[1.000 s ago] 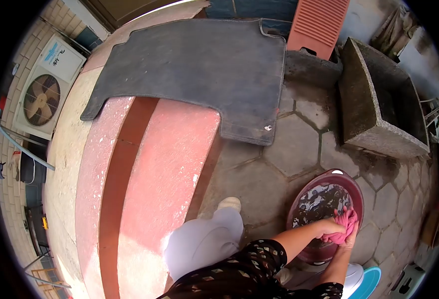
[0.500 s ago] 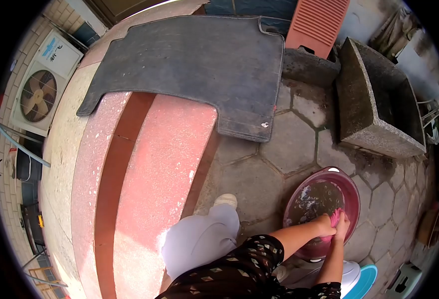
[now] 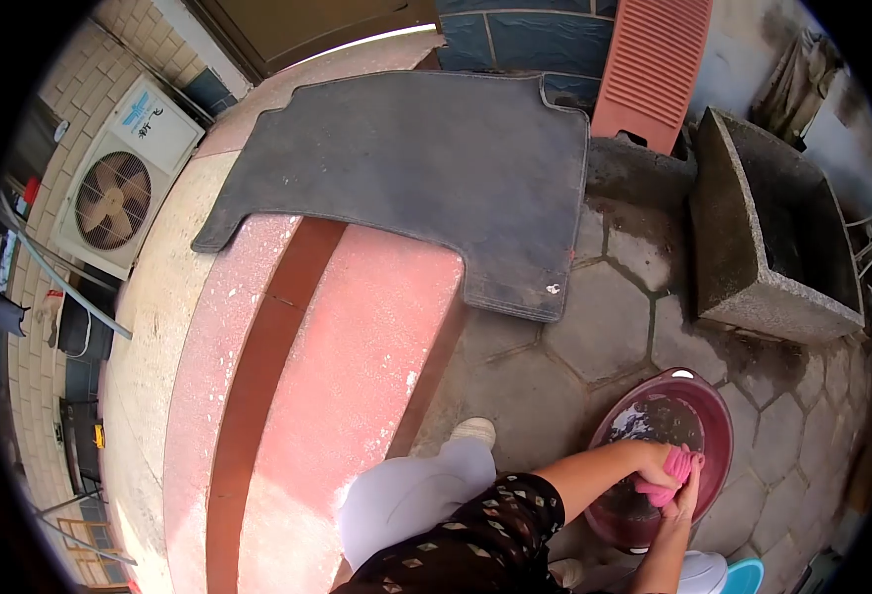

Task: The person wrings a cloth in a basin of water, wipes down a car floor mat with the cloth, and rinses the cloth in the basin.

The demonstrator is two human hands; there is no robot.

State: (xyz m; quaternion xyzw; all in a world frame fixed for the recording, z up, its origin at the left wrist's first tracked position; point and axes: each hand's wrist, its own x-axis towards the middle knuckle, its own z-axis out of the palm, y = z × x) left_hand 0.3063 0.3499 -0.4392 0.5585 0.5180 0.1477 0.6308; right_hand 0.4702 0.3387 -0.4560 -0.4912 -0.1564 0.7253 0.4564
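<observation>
A pink cloth (image 3: 671, 475) is bunched between my two hands above a dark red basin (image 3: 716, 426). My left hand (image 3: 657, 461) grips it from the left, fingers closed around the folds. My right hand (image 3: 688, 498) holds its other side, its fingers also closed. Murky grey water (image 3: 668, 418) with patches of suds lies in the basin beneath. The cloth's underside is hidden by the hands.
A large dark mat (image 3: 406, 158) drapes over the pink steps (image 3: 376, 327). A stone trough (image 3: 743, 247) and a ribbed orange washboard (image 3: 654, 69) stand at the upper right. A turquoise basin (image 3: 746, 576) is at my right leg. An air-conditioner unit (image 3: 124, 178) stands at left.
The cloth has gone from a narrow, stretched twist to a thicker bundle in my hands. The camera view has shifted, so the surroundings sit lower and further right.
</observation>
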